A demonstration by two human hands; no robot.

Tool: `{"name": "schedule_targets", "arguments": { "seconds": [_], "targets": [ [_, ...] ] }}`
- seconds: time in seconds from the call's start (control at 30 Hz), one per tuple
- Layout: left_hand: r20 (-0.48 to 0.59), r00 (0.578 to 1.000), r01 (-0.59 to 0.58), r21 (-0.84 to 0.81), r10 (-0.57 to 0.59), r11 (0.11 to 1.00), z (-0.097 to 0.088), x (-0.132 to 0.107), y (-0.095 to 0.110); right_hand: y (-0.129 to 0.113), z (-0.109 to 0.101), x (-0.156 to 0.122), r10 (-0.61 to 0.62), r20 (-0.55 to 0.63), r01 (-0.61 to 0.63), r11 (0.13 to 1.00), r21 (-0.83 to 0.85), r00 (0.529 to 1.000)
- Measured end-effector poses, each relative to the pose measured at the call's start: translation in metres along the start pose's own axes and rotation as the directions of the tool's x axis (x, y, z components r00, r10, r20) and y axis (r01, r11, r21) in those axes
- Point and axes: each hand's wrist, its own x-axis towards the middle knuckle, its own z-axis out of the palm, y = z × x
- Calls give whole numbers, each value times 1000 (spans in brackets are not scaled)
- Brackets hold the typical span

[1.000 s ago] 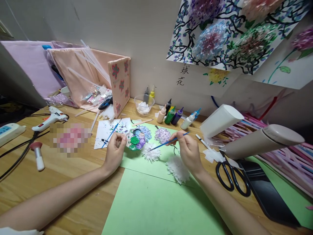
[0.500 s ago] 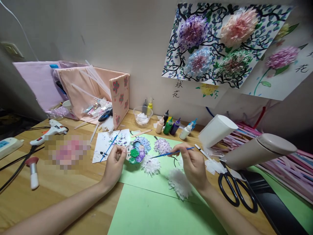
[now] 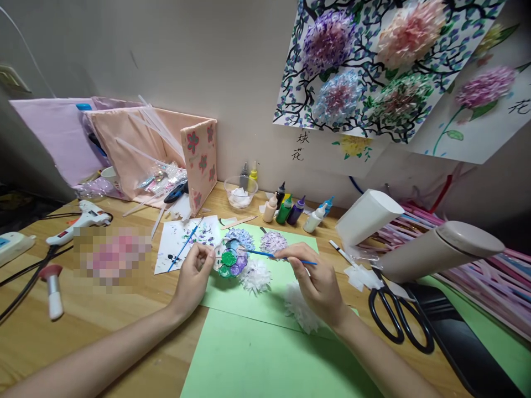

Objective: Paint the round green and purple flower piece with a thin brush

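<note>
My left hand pinches the left rim of a round paint palette, whose wells hold green, purple and blue paint. A blue paintbrush is gripped in my right hand, its tip over the palette's upper right wells. Just right of the palette lies a white paper flower on the green paper. Another white paper flower is partly hidden behind my right hand. Blue-tinted and purple-tinted flowers sit farther back on the sheet.
Several paint bottles and a clear bowl stand near the wall. At right are scissors, a white cylinder and a grey one. A second brush lies on spotted paper. A glue gun rests at left.
My right hand has moved left, carrying the brush tip from over the white flower to the palette. My left hand stays on the palette. The view has shifted slightly.
</note>
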Motion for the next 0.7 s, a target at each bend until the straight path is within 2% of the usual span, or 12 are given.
{"name": "schedule_targets", "arguments": {
  "seconds": [0.2,0.33,0.5,0.7],
  "targets": [
    [18,1000,-4,11,4,1000,0,-1,3,0,1,1,93,26,-93,996,0,995],
    [20,1000,-7,16,6,1000,0,-1,2,0,0,0,89,-15,-89,996,3,996],
    [26,1000,-14,14,14,1000,-1,-1,2,-1,0,1,81,47,-82,997,10,996],
    [16,1000,-7,34,6,999,-1,0,1,0,-1,3,67,7,-67,998,9,998]
  ]
}}
